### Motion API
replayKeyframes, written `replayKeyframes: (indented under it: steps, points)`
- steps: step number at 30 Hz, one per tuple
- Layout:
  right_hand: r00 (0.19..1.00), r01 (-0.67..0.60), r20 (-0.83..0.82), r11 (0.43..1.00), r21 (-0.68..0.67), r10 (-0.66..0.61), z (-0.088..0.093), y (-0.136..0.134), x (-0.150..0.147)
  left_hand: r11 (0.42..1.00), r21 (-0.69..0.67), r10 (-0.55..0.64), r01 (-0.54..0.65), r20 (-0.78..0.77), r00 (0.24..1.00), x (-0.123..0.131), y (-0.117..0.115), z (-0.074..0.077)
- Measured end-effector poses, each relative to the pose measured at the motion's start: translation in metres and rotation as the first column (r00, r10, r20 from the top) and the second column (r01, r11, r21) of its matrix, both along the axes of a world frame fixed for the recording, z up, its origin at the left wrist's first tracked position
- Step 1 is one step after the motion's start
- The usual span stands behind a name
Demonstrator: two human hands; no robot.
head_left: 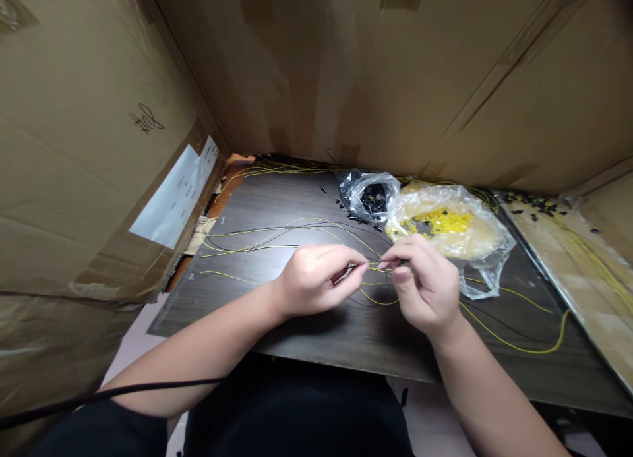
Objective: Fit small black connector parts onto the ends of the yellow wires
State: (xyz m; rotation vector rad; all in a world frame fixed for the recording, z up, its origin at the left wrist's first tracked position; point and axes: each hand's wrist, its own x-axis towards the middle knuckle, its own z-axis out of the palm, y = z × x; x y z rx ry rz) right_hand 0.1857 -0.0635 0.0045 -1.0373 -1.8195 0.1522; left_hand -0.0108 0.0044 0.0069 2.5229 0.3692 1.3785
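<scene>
Over the middle of the dark table, my left hand (pixel 321 277) pinches a thin yellow wire (pixel 372 266) between thumb and fingertips. Just to its right is my right hand (pixel 426 285), its fingers curled inward close to the wire's end. Whatever sits in the right fingertips is too small to make out. Loose yellow and black wires (pixel 277 229) run across the tabletop to the left and under both hands. Another yellow wire (pixel 524 349) curves out to the right of my right wrist.
Behind my right hand lies a clear plastic bag (pixel 487 236) of small yellow parts (pixel 448 221). A smaller bag (pixel 353 183) holds black parts (pixel 374 198), some spilled beside it. Cardboard walls (pixel 316 74) enclose the table (pixel 247 200). More wires and black bits lie on cardboard at right (pixel 568 246).
</scene>
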Motion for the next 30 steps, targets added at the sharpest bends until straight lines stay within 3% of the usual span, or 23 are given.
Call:
replayKeyframes:
  steps: [8, 16, 24, 30]
  points:
    - [0.974, 0.039, 0.214, 0.989, 0.142, -0.069, -0.004, 0.004, -0.001, 0.999, -0.043, -0.003, 0.003, 0.007, 1.000, 0.001, 0.001, -0.004]
    - [0.974, 0.017, 0.222, 0.995, 0.096, -0.038, -0.003, 0.004, -0.003, 1.000, -0.004, -0.014, 0.014, -0.054, 0.998, 0.000, 0.004, -0.005]
    - [0.995, -0.092, -0.039, 0.983, -0.162, 0.087, -0.010, 0.009, -0.011, 0.994, 0.106, -0.007, 0.019, -0.113, 0.994, 0.000, 0.008, -0.008]
    - [0.989, -0.047, -0.147, 0.975, -0.217, 0.015, -0.015, 0.011, -0.003, 0.996, 0.079, -0.032, 0.040, -0.103, 0.994, -0.001, 0.009, -0.009]
